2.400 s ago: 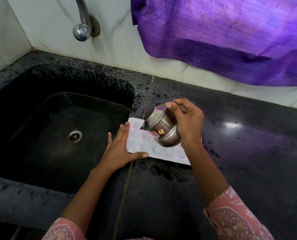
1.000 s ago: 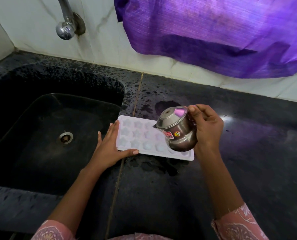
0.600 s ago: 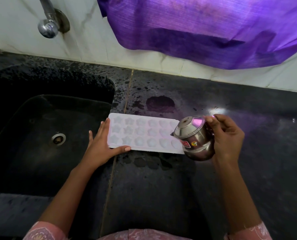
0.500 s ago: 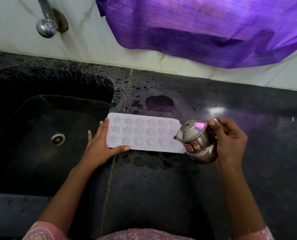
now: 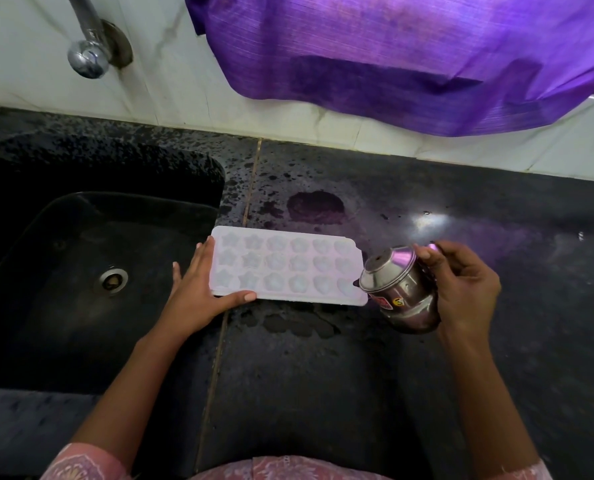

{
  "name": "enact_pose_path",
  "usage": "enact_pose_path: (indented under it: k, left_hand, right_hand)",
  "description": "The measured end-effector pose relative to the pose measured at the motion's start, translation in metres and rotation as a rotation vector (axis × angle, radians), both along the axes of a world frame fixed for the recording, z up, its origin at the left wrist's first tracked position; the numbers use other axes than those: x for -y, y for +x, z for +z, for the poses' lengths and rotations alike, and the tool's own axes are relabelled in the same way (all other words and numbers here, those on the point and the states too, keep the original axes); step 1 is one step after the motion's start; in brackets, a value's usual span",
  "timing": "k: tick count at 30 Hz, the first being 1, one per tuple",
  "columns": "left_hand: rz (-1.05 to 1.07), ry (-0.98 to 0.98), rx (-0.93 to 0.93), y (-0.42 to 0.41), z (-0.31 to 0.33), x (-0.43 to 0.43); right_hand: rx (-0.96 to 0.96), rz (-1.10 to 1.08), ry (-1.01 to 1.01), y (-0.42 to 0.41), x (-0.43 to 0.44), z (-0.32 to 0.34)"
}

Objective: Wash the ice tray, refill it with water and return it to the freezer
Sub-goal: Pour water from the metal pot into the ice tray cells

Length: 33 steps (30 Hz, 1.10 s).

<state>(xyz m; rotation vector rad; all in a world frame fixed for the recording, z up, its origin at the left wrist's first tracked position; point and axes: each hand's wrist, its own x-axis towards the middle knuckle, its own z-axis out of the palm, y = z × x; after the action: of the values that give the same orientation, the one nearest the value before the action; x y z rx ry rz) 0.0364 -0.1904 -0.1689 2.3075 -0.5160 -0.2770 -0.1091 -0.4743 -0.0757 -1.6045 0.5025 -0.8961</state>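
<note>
Head view, kitchen counter. The small steel pot (image 5: 397, 292) carries a red sticker (image 5: 385, 302) and a small round yellow one beside it. The print on both is too small to read.

The white ice tray (image 5: 288, 268) lies flat on the wet black countertop (image 5: 323, 375), just right of the sink (image 5: 216, 174). Its cells are star- and heart-shaped. Whether they hold water cannot be made out.

The left hand (image 5: 198, 292) rests against the tray's left end, fingers straight and relaxed, thumb along the near edge. The right hand (image 5: 461, 289) grips the pot with curled fingers and holds it tilted leftward at the tray's near right corner. Whether the pot's lip touches the tray cannot be told.

The tap (image 5: 87, 57) and purple cloth (image 5: 392, 46) on the far wall are cut off by the frame. The patterned sleeves are cut off at the near edge.
</note>
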Motion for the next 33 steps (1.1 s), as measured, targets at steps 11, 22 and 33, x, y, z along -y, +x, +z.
enact_pose_path:
  k: [11,22,33]
  left_hand:
    - [0.005,-0.007,-0.007,-0.001,0.002,0.001]
    - [0.010,-0.009,-0.005,-0.002,0.003,0.001]
    - [0.003,-0.008,0.000,-0.001,0.001,0.000]
  right_hand:
    - [-0.021,0.019,-0.080,0.002,0.002,0.004]
    - [-0.019,0.005,-0.077,0.003,0.003,-0.001]
    - [0.051,0.016,0.068,0.011,-0.007,0.007]
